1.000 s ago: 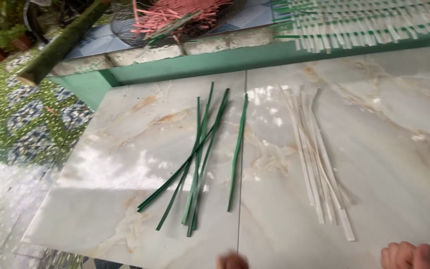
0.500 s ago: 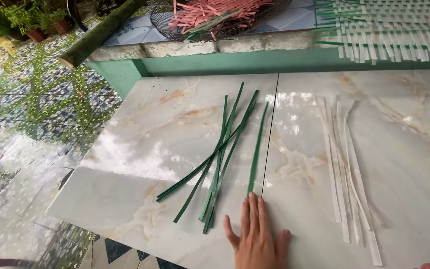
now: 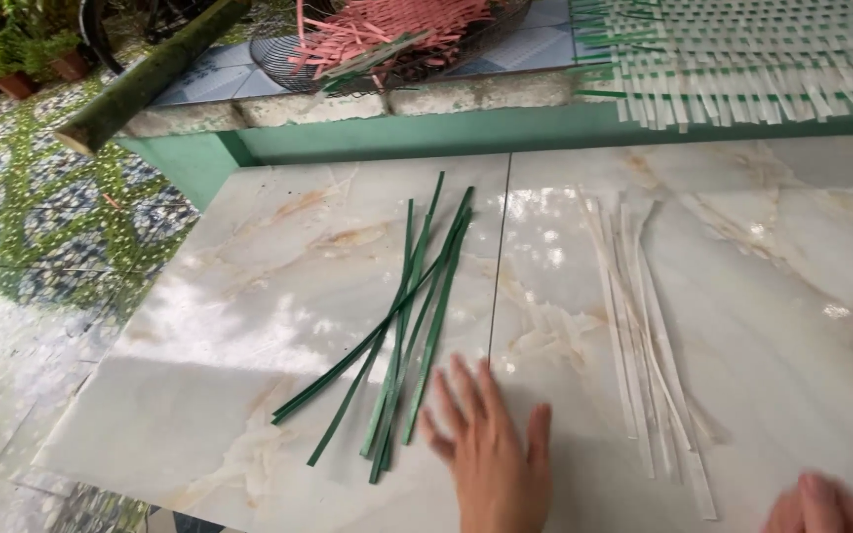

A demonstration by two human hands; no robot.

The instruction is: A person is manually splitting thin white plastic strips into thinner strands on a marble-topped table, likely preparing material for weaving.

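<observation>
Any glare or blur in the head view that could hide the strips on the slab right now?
Head view: daylight glare whitens the polished marble slab left of the dark green flat strips, with smaller glints near its centre seam; the pale cream strips blend into the stone; the left hand shows motion blur at its fingers; the right hand is cut off by the frame.
</observation>
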